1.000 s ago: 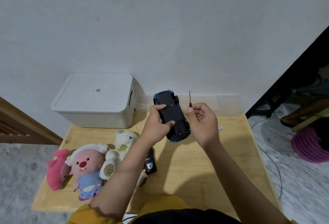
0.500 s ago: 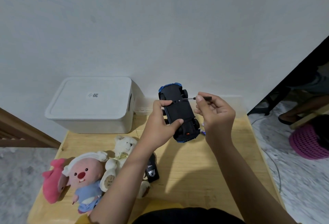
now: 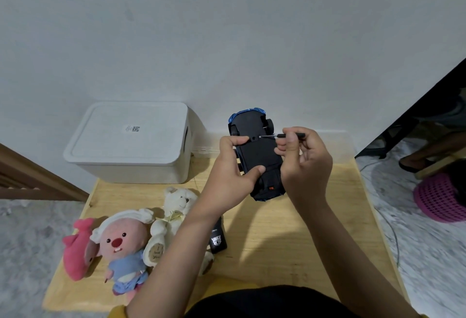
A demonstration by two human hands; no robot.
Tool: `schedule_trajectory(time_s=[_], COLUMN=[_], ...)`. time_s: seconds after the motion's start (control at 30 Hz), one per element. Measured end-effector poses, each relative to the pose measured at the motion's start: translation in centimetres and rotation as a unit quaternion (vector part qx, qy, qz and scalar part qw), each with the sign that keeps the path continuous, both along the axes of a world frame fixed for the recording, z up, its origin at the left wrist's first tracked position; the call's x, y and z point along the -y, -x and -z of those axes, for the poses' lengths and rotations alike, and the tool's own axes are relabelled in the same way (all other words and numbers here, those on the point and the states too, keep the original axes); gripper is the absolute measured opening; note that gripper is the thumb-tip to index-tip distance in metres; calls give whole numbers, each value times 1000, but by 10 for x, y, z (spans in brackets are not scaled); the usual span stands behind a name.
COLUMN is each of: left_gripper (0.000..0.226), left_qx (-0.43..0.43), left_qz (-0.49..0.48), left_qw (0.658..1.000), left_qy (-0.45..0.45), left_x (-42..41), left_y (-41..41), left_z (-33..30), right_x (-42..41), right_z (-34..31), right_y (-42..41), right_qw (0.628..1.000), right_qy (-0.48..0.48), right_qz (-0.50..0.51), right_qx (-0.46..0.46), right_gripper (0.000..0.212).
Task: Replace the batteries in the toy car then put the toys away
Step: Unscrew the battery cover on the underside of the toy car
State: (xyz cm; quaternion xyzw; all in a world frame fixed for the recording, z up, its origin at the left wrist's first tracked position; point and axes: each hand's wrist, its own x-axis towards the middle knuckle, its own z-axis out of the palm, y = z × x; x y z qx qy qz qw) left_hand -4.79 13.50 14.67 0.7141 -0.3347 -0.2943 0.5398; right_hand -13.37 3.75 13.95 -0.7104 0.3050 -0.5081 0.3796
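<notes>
Standing beside a low wooden desk [image 3: 290, 242], a person is holding a toy car [image 3: 257, 156] upside down in the air above it, the blue body facing away and the black underside turned up. The left hand [image 3: 232, 179] is gripping the car around its side, thumb pressing on the underside. The right hand [image 3: 305, 163] is pinching a thin black screwdriver [image 3: 290, 135], its tip meeting a small screw [image 3: 260, 137] near the front wheels.

To do this step well, I would judge the driver should be sitting square in the screw head and pushed inward while turning, with the left grip keeping the car from twisting. The screw is tiny and could drop and roll, so working low over the desk seems wise.

Counting from largest to smallest: one desk; one white lidded storage box [image 3: 131, 141] at the back left against the wall; three soft toys at the front left, namely a pink-faced plush [image 3: 121, 244], a cream teddy bear [image 3: 174, 214] and a pink whale [image 3: 75, 249]; one toy car; one black remote-like piece [image 3: 217, 239] lying beside the bear; one screwdriver. No batteries are showing.
</notes>
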Motion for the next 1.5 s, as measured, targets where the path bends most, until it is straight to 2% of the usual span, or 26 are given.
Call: schedule_trajectory(time_s=[0.33, 0.5, 0.67, 0.87, 0.97, 1.07, 1.37, 1.5], left_gripper=[53, 57, 56, 56, 55, 58, 62, 60], left_qx=[-2, -7, 11, 6, -18, -27, -25, -28], left_qz=[3, 3, 5, -2, -5, -3, -5, 0], left_qw=[1000, 1000, 1000, 1000, 1000, 1000, 1000, 1000], left_qy=[6, 4, -9, -11, -7, -8, -10, -8], left_x=[2, 1, -1, -4, -6, -7, -7, -9], left_y=[5, 7, 7, 6, 7, 6, 4, 6], left_z=[1, 1, 2, 2, 0, -1, -2, -1], right_x=[3, 7, 20, 27, 25, 20, 11, 7], right_z=[6, 6, -7, -13, -12, -14, -18, -17], right_y=[3, 4, 3, 3, 2, 2, 2, 0], right_qw=[998, 991, 980, 971, 971, 984, 987, 989], right_qy=[55, 130, 174, 167, 175, 142, 150, 123], right_qz=[-9, -3, -56, -123, -123, -96, -47, -66], right_qx=[-4, -30, -81, -121, -107, -57, 23, 40], right_gripper=[13, 15, 11, 11, 13, 22, 14, 15])
